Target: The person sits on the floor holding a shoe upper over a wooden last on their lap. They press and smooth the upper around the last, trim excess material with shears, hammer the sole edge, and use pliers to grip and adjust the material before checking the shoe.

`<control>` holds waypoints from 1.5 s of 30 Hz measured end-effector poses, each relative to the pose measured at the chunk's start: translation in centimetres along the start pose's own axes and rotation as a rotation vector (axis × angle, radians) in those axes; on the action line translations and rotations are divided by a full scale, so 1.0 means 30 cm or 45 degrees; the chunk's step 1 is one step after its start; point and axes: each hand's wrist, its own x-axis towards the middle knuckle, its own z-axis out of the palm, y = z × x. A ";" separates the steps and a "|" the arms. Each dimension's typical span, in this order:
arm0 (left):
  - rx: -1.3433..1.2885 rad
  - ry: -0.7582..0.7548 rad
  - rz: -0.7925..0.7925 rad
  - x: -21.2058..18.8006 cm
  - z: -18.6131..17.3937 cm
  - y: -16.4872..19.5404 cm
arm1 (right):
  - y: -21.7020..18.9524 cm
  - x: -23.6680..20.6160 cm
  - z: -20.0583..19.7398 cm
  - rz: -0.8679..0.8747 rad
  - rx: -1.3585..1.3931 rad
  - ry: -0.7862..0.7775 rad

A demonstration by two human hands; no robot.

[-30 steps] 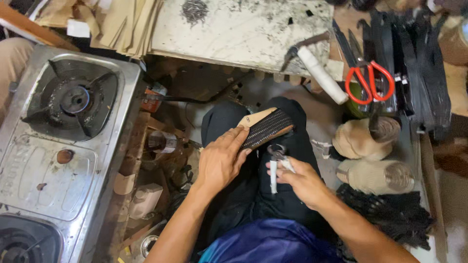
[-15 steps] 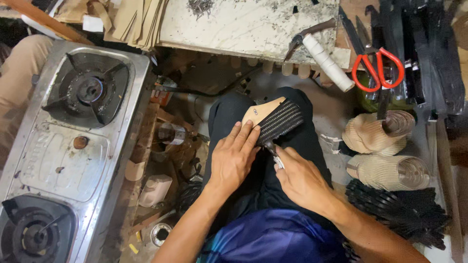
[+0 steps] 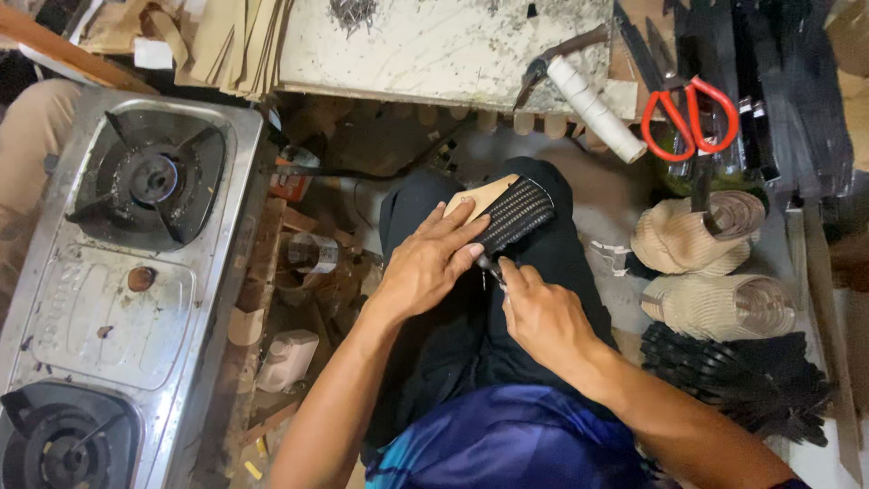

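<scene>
tan leather sole piece with black ribbed strap lay on the knee, pinned under the flat, spread fingers of the left hand; right hand just below its lower end, fingertips pinched narrow on a small metal tool.

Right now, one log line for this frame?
left hand: pressing tan sole on knee | right hand: pinching small tool at black strap edge
</scene>
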 end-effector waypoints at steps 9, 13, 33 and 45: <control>0.336 0.022 -0.044 0.029 0.020 0.053 | 0.022 0.029 -0.040 -0.037 0.008 0.012; 0.340 0.069 -0.089 0.049 0.035 0.060 | 0.035 0.015 0.015 -0.014 0.070 0.034; 0.380 -0.028 0.098 0.064 0.009 0.060 | 0.136 0.029 -0.033 -0.041 0.487 0.220; 0.556 0.032 0.028 0.132 0.079 0.081 | 0.193 0.011 0.007 0.099 0.288 0.049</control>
